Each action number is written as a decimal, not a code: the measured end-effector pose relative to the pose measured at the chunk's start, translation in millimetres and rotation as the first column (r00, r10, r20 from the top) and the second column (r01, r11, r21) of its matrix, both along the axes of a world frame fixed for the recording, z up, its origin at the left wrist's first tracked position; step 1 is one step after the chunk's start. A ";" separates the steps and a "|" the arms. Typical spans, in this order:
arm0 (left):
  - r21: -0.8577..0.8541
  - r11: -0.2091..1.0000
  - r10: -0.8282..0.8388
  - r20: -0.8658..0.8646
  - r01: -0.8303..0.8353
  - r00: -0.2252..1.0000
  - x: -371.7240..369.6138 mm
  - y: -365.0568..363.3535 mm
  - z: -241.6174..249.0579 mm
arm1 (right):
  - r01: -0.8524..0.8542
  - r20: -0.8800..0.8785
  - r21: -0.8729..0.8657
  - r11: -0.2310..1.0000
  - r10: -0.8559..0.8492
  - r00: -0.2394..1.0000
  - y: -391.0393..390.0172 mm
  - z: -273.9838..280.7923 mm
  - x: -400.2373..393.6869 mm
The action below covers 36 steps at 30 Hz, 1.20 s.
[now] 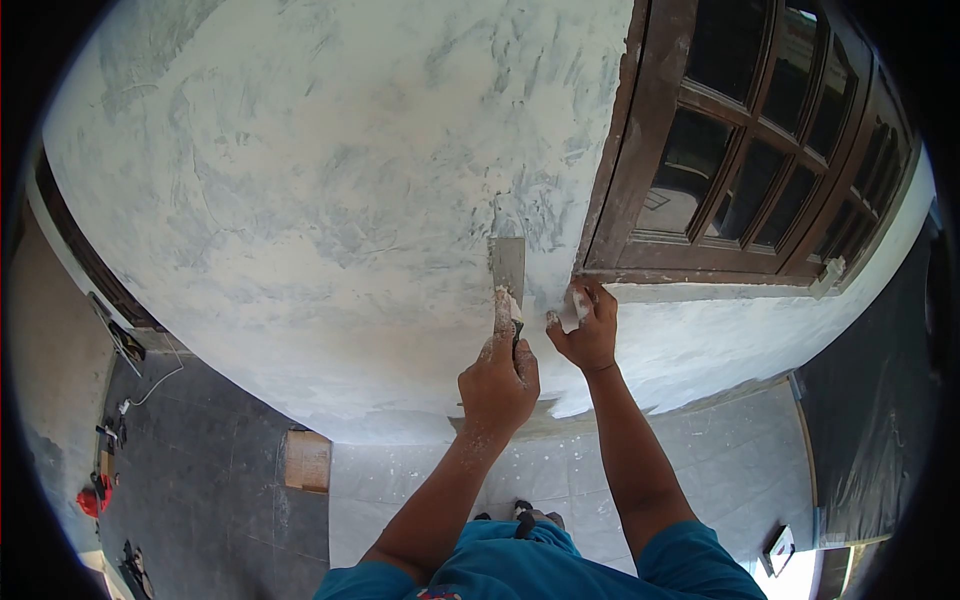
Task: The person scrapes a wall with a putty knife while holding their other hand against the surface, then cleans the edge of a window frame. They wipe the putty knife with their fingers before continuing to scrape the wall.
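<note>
My left hand (499, 388) is wrapped round the handle of a putty knife (509, 265), its index finger stretched along the tool. The wide metal blade points up and lies against the plastered wall (330, 220), just below a grey, smeared patch. White paste speckles this hand and forearm. To its right, my right hand (588, 330) is at the lower left corner of the brown window frame (690, 272). Its thumb and fingers are apart, with white paste on them; I see no tool in it. The fingertips appear to touch the wall or frame edge.
A pale sheet (400, 500) covers the floor under me, beside dark tiles (210, 490) on the left. A cardboard piece (307, 461) lies at their border. A red object (94, 497) and a white cable (160, 380) are far left. Dark plastic sheeting (865, 430) hangs right.
</note>
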<state>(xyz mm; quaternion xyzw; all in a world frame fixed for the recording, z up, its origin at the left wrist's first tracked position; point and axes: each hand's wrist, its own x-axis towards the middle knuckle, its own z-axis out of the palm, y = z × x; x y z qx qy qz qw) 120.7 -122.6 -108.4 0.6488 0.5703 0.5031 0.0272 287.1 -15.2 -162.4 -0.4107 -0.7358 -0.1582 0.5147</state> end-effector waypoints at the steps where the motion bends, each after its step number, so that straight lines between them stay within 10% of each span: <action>1: -0.001 1.000 0.005 0.000 -0.005 1.000 -1.7 -1.0 -2.7 | 0.001 0.009 0.010 1.000 -0.001 1.000 -0.1 0.0 -0.3; 36: -0.058 0.998 0.011 -0.088 -0.016 0.996 -11.8 -4.0 -40.2 | 0.020 -0.010 -0.003 1.000 -0.020 1.000 -1.9 -2.9 -0.3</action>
